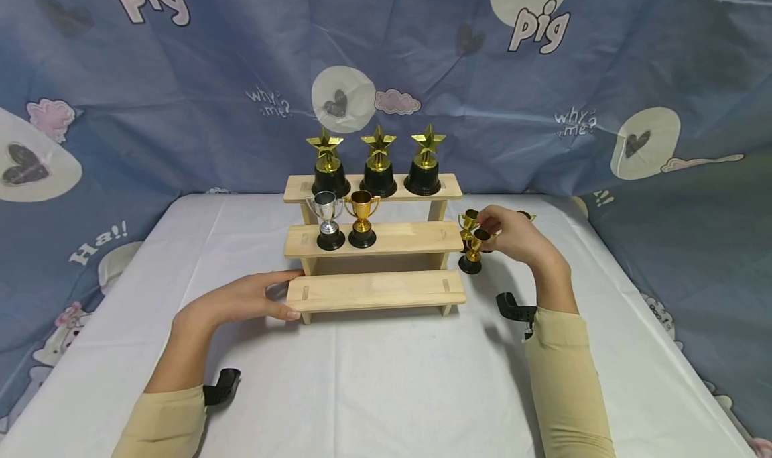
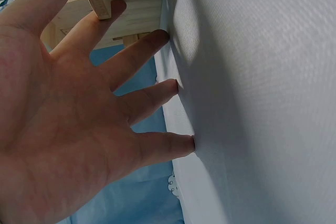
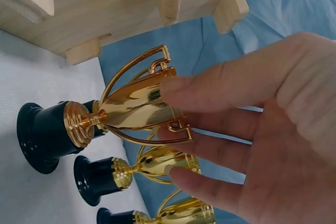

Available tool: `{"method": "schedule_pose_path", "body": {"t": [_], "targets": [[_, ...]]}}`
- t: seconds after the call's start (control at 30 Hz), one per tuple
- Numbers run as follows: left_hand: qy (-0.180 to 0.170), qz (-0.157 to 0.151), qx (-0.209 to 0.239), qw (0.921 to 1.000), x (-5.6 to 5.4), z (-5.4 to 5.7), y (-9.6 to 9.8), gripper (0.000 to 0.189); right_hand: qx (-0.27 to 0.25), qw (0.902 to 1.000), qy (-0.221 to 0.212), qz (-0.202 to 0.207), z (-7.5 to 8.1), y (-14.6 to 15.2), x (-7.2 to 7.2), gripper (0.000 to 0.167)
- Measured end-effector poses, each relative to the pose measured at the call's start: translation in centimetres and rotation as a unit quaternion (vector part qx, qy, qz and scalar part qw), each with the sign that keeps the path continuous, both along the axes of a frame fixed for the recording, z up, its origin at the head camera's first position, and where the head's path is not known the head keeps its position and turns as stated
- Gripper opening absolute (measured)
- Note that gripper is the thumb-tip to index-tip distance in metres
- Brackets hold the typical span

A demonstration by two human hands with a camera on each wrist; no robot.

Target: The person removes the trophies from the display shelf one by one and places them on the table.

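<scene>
My right hand (image 1: 512, 233) is at the right of a three-step wooden shelf (image 1: 374, 292). Its thumb and fingers pinch a small gold trophy cup (image 3: 139, 100) by the rim; the cup's black base is down by the white table. More gold cups (image 3: 160, 161) stand close behind it, partly hidden by the hand. My left hand (image 1: 244, 298) is at the left end of the lowest step, its fingers spread, with thumb and index finger about the wood. In the left wrist view the other fingertips (image 2: 169, 87) reach the tablecloth.
A silver cup (image 1: 327, 218) and a gold cup (image 1: 362, 216) stand on the middle step's left half. Three gold star trophies (image 1: 378, 166) with black bases line the top step. Behind the table hangs a blue printed cloth (image 1: 241, 55).
</scene>
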State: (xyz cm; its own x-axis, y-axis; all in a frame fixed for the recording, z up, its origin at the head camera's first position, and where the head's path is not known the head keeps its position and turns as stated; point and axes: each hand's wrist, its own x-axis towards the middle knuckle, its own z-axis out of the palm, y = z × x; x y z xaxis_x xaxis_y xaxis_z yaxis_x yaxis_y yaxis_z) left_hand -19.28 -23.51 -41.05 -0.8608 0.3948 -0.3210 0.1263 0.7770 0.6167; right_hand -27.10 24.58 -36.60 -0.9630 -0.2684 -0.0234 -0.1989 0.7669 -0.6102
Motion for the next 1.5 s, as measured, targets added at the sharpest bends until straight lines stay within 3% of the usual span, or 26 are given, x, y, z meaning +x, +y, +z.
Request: {"method": "schedule_pose_path", "body": {"t": [0.17,0.8,1.5], "targets": [[-0.001,0.0,0.001,1.0,0.0,0.0,0.0,0.088,-0.014,0.9999,-0.003,0.0,0.2,0.1,0.2,0.054],[0.003,-0.005,0.002,1.0,-0.2,-0.4,-0.2,0.088,-0.029,0.9991,0.029,0.001,2.0,-0.6,1.3,0.052],[-0.009,0.013,-0.003,0.9999,-0.1,-0.3,-0.1,0.091,-0.09,0.9906,0.073,0.072,2.7,-3.7,2.0,0.052]]}}
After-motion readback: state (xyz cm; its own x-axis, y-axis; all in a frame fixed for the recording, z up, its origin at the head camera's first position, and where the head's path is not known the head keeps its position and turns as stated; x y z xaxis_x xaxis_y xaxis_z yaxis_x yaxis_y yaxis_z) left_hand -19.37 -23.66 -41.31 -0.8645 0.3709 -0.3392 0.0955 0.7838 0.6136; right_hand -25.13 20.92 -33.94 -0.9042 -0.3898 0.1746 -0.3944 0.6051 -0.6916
